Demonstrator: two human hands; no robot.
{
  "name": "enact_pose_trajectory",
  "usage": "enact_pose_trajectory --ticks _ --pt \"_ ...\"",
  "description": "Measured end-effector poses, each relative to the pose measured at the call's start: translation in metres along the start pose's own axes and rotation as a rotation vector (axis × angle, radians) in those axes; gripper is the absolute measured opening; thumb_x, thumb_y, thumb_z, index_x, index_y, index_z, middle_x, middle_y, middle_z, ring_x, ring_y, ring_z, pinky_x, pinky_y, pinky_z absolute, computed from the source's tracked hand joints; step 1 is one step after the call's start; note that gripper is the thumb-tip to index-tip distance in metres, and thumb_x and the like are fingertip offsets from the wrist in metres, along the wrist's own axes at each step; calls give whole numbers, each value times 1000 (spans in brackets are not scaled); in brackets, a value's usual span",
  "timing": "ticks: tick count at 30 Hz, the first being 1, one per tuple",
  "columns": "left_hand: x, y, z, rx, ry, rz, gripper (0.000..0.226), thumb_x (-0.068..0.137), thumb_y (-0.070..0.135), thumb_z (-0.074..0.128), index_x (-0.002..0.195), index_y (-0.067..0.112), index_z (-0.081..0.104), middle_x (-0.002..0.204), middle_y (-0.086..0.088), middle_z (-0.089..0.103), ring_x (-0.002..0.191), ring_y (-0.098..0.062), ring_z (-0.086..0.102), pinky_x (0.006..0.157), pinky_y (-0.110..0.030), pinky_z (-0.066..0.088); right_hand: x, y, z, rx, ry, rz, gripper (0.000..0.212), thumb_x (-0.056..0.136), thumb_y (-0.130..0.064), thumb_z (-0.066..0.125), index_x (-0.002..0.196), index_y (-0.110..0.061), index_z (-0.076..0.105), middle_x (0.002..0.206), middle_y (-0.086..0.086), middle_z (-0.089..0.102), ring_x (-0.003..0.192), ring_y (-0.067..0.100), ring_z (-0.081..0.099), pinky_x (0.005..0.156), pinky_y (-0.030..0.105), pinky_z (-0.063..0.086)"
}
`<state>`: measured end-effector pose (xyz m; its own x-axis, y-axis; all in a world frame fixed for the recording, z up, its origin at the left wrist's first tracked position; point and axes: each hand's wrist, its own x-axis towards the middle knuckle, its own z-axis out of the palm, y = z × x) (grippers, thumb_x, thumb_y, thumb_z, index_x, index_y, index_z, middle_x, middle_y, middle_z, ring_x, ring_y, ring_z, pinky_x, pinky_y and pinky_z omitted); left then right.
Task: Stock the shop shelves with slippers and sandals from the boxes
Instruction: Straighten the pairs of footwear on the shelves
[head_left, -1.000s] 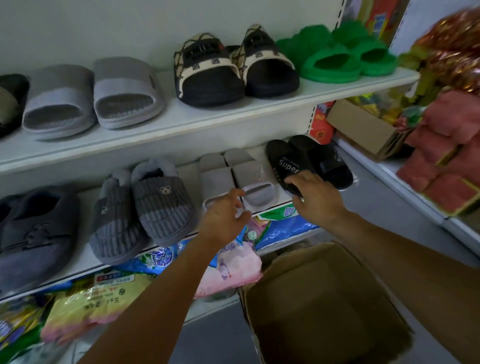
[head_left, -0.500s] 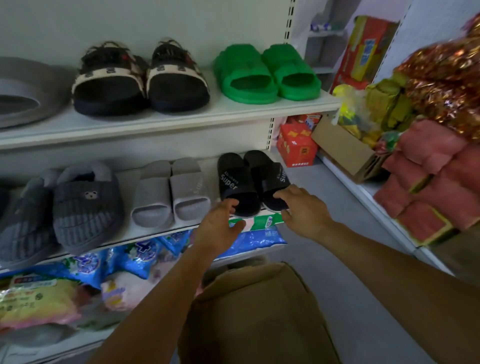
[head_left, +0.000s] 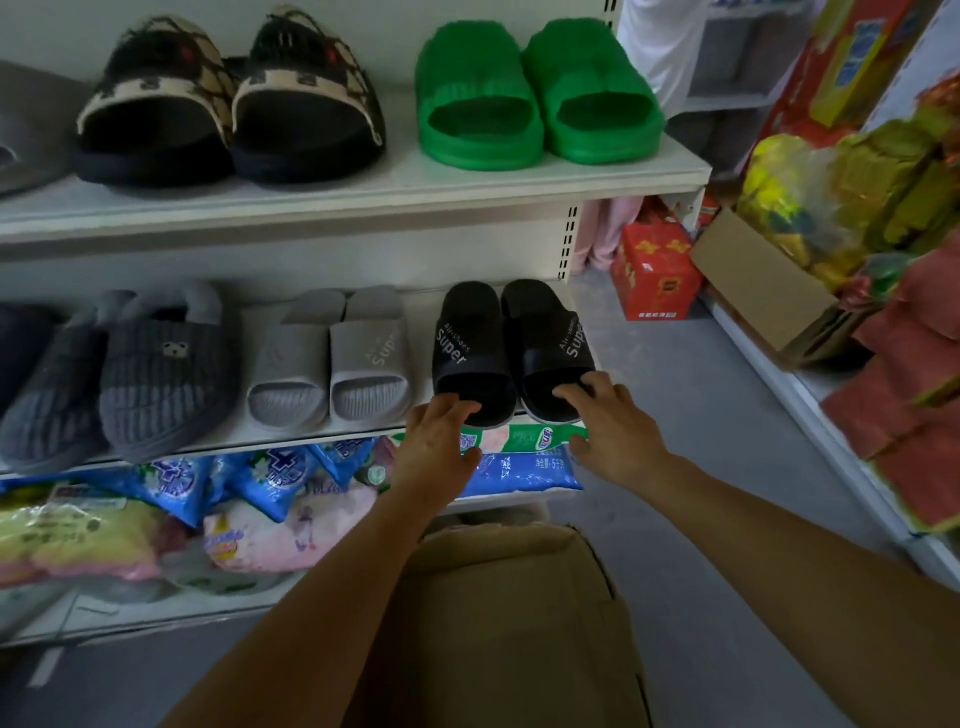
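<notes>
Both hands have been brought to the black slippers (head_left: 511, 348): left hand (head_left: 436, 447) and right hand (head_left: 613, 431), fingers loosely spread, touching the toes; even alignment at the shelf (head_left: 311, 431) edge is advised.

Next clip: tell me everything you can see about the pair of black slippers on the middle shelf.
The black slippers are open-toe slides, apparently of matte foam or rubber, with a wide strap printed "Super" in white. They lie side by side, soles down, toes toward the camera, at the right end of the middle shelf, beside the light grey slippers. The left hand touches the left slipper's toe with its fingertips; the right hand rests its fingers on the right slipper's toe.
</notes>
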<state>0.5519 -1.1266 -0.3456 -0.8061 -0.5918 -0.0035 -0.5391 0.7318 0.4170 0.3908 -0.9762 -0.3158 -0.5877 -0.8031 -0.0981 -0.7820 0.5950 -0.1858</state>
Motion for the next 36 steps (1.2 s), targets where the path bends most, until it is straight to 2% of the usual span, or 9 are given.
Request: enact_pose_trajectory --ticks 4,9,14,18,22,26,30,33,36 --pt "23 -2 14 51 -6 -5 59 86 33 66 139 30 41 148 2 33 136 -29 27 114 -41 29 22 6 12 -6 -22 -23 61 89 -30 62 142 -34 33 148 4 23 125 29 37 94 40 46" --pt "46 -3 30 15 19 4 42 85 25 66 125 28 54 140 4 42 124 -30 39 102 -37 41 43 20 25 -7 -23 -15 50 92 -33 57 140 -31 42 149 5 28 126 29 37 96 38 45" --pt "65 2 33 -9 42 22 36 84 23 67 118 27 57 136 5 45 118 -31 44 96 -40 46 54 30 28 31 3 20 47 94 -31 54 140 -29 44 147 7 33 127 29 37 95 37 43" --pt "68 1 34 -20 25 29 35 84 23 67 117 28 55 135 6 44 120 -30 43 97 -38 46 56 30 27 27 0 25 47 93 -31 55 139 -28 45 144 6 36 124 28 39 91 38 46" --pt "60 2 25 -34 -5 26 41 85 27 66 124 27 54 139 4 43 129 -29 35 101 -35 40 50 23 22 -86 19 39 44 94 -34 51 137 -30 46 136 6 44 118 28 43 88 38 45" --pt "30 -4 3 -91 69 52 50 86 30 66 133 23 48 139 0 45 134 -22 31 107 -33 33 40 -1 16 -90 195 -20 28 93 -33 51 117 -24 61 114 6 55 107 23 49 79 33 38" --pt "-2 -45 -18 -73 172 19 48 82 25 70 127 21 56 129 -1 54 126 -23 42 101 -39 42 36 -38 21 5 213 -164 19 90 -29 57 105 -22 65 102 2 57 99 23 54 74 31 35" --pt "-13 -86 -36 -4 261 -38 46 77 22 73 121 21 61 121 -4 59 117 -29 50 95 -42 43 42 -76 26 37 198 -255 21 88 -29 60 107 -21 64 103 1 56 100 23 53 76 33 38" --pt "-18 -120 -51 100 292 -145 47 78 28 70 124 27 57 126 -2 56 123 -30 45 95 -45 37 50 -120 36 53 168 -333 28 84 -26 63 111 -21 63 111 3 55 108 26 51 81 38 41"
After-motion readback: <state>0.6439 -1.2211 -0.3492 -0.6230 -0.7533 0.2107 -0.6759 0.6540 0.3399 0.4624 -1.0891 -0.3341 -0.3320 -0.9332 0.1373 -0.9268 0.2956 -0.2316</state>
